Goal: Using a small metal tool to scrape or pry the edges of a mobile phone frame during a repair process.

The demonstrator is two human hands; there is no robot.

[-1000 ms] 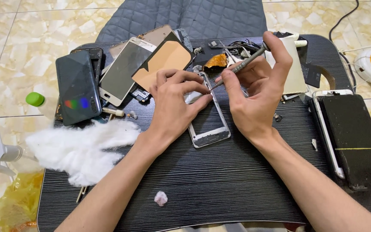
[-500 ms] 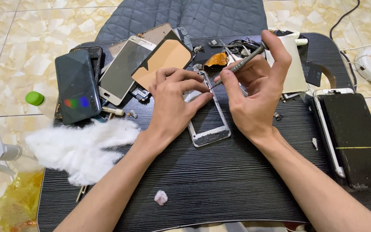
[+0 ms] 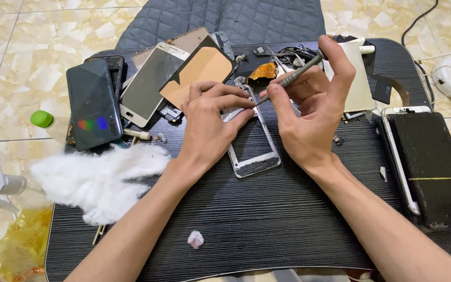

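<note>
A silver phone frame [image 3: 251,149] lies flat in the middle of the dark striped table [image 3: 267,219]. My left hand [image 3: 210,128] rests on its upper left part and pins it down with the fingers. My right hand [image 3: 311,112] grips a thin grey screwdriver [image 3: 293,77] like a pen, its tip touching the frame's top edge next to my left fingertips. The upper end of the frame is hidden under both hands.
Several phones and panels lie at the back left: a dark phone [image 3: 94,104], a screen panel [image 3: 152,86], a tan back plate [image 3: 199,70]. A black phone [image 3: 429,167] lies at right. White cotton [image 3: 92,177] sits front left, with a small wad [image 3: 196,239].
None of the objects moved. My hands stay on the phone frame, and the screwdriver tip shifts only slightly at its top edge.
</note>
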